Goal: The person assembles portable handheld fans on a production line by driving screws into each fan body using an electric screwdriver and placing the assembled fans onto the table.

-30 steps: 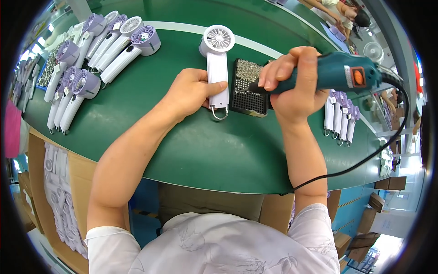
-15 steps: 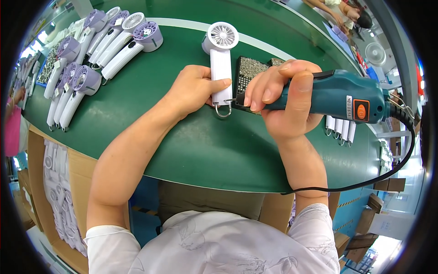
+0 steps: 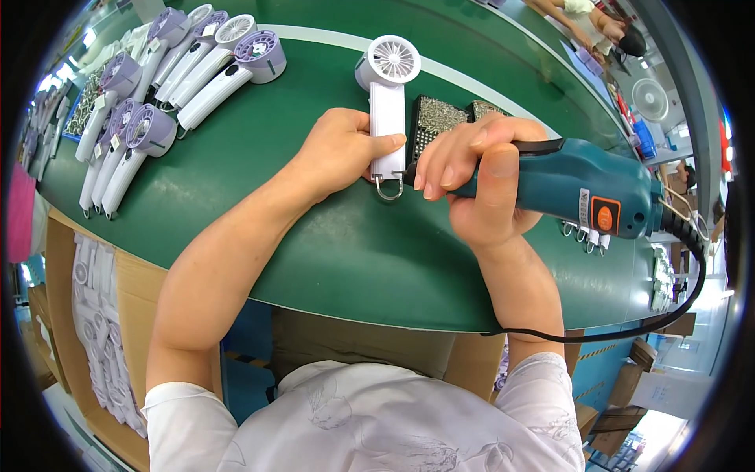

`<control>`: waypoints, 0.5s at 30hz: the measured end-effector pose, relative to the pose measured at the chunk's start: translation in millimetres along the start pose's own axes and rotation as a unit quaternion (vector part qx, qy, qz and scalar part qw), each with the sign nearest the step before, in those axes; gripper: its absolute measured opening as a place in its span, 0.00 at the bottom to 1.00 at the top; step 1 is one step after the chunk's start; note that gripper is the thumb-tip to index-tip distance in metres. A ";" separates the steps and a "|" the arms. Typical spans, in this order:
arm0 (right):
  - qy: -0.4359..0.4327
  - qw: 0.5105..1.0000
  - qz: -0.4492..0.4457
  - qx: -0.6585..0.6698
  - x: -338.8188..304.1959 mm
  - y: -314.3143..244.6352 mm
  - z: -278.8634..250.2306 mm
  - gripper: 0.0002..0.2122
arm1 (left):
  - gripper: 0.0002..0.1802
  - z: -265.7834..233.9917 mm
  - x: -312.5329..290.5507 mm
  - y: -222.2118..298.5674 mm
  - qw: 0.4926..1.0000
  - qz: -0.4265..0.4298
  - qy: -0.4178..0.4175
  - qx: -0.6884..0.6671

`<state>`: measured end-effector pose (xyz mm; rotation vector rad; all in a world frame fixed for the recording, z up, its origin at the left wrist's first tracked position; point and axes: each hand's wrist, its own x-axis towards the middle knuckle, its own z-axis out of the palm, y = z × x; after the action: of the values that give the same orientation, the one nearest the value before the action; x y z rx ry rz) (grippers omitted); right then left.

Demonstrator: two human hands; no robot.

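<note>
My left hand [image 3: 346, 149] grips the white handle of a handheld fan [image 3: 387, 118], thumb across its front. The fan's round grilled head points away from me, and a metal loop [image 3: 389, 193] hangs at the handle's near end. My right hand [image 3: 491, 177] is wrapped around a teal electric screwdriver [image 3: 586, 185], held almost level. Its tip meets the right side of the handle near the loop; the exact contact point is too small to make out. Just behind my right fingers lies a black tray of small screws [image 3: 437, 118], partly covered by the hand.
Several purple-and-white fans [image 3: 208, 75] lie at the left of the green table [image 3: 314, 259]. More white handles [image 3: 586, 236] sit at right, under the screwdriver. Its black cord [image 3: 629, 332] loops around my right forearm. A carton of white parts [image 3: 98, 315] stands lower left; another person [image 3: 594, 27] works far right.
The screwdriver's rear end has dipped and come slightly left, its tip still at the handle. The fan appears shifted slightly right in view; both grips are unchanged.
</note>
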<state>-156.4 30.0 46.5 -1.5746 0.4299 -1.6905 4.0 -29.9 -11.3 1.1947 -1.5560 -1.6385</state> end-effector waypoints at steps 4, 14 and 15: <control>-0.008 0.999 0.023 0.022 -0.9 -0.7 0.2 0.10 | 0.16 0.6 1.4 0.7 1.000 -0.006 0.003 0.013; -0.028 0.999 0.023 0.004 -3.0 2.6 -0.8 0.10 | 0.17 4.3 -1.3 2.7 0.999 -0.002 0.020 0.028; -0.029 0.999 0.024 0.004 -3.2 4.1 -0.6 0.10 | 0.17 4.3 -2.1 2.7 0.999 0.000 0.022 0.034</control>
<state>-155.9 29.5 41.4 -1.5903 0.4267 -1.6049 0.7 -26.5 -8.6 1.2572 -1.5949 -1.5600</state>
